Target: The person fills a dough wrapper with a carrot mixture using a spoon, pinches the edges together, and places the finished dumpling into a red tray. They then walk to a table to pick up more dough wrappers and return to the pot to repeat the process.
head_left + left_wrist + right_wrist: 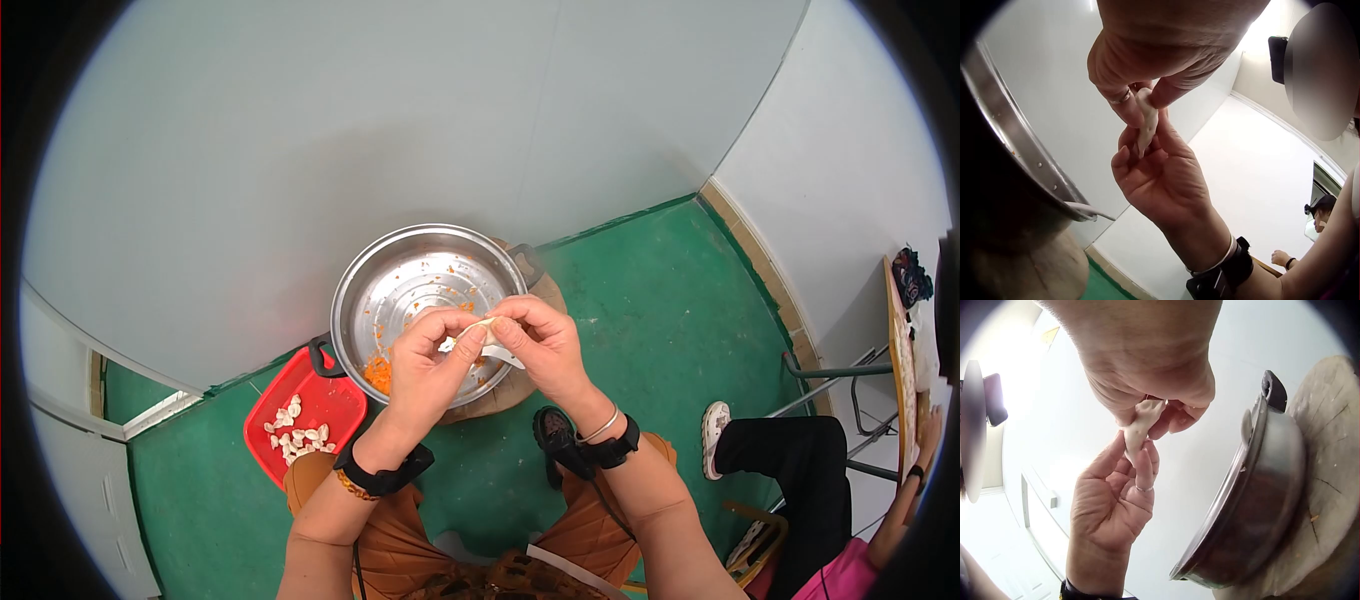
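A small pale dumpling [487, 324] is pinched between both hands, over the near side of a wide metal pot [365, 265]. My left hand [425, 370] holds one end with thumb and fingers, and my right hand [550, 350] pinches the other. In the left wrist view the dumpling [1148, 122] looks long and narrow, its dough folded shut along the length. Orange shredded filling [377, 374] lies at the pot's left side, with scattered bits across the bottom. A white utensil handle [504, 356] crosses the pot rim below my right hand.
The pot stands on a round wooden block [1329, 469]. Left of it, a red basin [345, 400] holds several folded dumplings [295, 437]. A grey wall [300, 120] rises behind. At the right, another person's leg [770, 450] reaches out beside a table [897, 350].
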The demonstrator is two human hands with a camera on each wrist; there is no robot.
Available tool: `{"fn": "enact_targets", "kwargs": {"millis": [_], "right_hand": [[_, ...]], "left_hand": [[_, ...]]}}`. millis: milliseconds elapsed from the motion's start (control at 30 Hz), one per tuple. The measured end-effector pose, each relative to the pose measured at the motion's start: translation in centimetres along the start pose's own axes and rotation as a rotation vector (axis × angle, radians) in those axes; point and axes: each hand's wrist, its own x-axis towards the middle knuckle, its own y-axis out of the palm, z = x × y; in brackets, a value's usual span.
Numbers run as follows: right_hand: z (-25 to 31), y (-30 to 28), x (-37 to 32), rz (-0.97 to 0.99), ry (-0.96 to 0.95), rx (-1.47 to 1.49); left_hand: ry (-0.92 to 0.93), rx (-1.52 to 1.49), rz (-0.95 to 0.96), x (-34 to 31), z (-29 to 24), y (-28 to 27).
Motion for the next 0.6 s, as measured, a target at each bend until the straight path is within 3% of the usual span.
{"fn": "enact_targets", "kwargs": {"millis": [600], "right_hand": [[0.19,-0.05,-0.01,0.012,0.029,-0.001]], "left_hand": [[-0.053,-0.097,0.01,-0.01,-0.71,0.1]]}}
